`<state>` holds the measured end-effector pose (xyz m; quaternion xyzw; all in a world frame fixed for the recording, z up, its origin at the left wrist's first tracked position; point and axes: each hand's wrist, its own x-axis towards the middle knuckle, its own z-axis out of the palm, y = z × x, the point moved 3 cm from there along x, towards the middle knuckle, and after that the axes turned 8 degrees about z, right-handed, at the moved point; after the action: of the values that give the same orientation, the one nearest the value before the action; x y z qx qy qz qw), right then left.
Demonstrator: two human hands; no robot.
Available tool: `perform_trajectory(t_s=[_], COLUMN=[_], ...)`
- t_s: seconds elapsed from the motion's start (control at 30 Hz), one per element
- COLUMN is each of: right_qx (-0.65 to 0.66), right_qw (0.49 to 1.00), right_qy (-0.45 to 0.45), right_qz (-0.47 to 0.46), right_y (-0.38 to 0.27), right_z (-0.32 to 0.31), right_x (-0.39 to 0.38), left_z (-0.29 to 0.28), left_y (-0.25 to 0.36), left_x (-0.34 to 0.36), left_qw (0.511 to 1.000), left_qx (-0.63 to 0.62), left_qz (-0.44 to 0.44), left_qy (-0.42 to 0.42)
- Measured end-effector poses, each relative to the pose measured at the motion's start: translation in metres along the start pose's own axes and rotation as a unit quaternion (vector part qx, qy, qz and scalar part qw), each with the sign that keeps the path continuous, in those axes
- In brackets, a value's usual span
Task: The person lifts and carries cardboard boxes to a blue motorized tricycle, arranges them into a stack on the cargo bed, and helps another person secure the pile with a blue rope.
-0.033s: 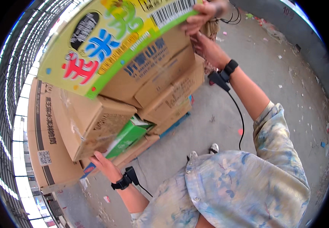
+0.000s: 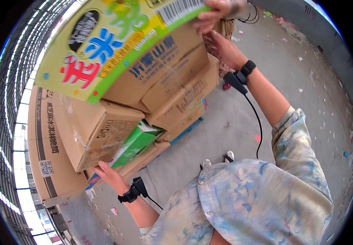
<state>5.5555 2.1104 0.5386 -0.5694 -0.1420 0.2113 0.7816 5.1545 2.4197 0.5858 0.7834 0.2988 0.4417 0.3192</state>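
A stack of brown cardboard boxes fills the upper left, with a yellow-green printed cardboard box on top and a green box between the lower ones. My left hand grips the bottom edge of a brown carton at the stack's near left. Higher up, my right hand holds the stack's right end, its fingertips partly hidden by cardboard. Just above it, another person's hand holds the printed box's edge. Both my wrists wear black devices with cables.
The other person's legs and red shoe show behind the stack. A grey concrete floor with scraps lies below and right. A grey wall curves along the upper right, and a metal roof frame shows at the far left.
The stack, my hands and the other person's hand have shifted slightly up and left in the view. The holds look the same.
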Motion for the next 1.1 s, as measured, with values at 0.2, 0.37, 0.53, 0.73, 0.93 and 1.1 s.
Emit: perform_trajectory(t_s=[0.2,0.37,0.53,0.73,0.93,1.1], right_qx=[-0.060,0.017,0.010,0.086,0.104,0.033], right_qw=[0.993,0.987,0.990,0.979,0.971,0.970], right_qy=[0.049,-0.096,-0.091,-0.159,-0.182,-0.216], right_qz=[0.092,0.127,0.108,0.095,0.112,0.109], right_y=[0.068,0.093,0.082,0.093,0.103,0.094], right_z=[-0.042,-0.021,-0.012,-0.008,-0.003,-0.005], right_x=[0.025,0.002,-0.007,-0.005,0.004,0.001], left_z=[-0.010,-0.002,0.000,-0.006,0.001,-0.023], left_y=[-0.002,0.007,-0.002,-0.005,-0.002,-0.026], left_x=[-0.010,-0.015,-0.007,-0.003,0.002,0.009], left_qw=[0.999,0.998,0.997,0.993,0.992,0.997], left_qx=[-0.026,-0.039,-0.060,-0.098,-0.107,-0.008], left_qz=[-0.010,-0.030,-0.031,-0.041,-0.041,-0.058], left_qy=[0.031,0.039,0.042,0.050,0.042,0.057])
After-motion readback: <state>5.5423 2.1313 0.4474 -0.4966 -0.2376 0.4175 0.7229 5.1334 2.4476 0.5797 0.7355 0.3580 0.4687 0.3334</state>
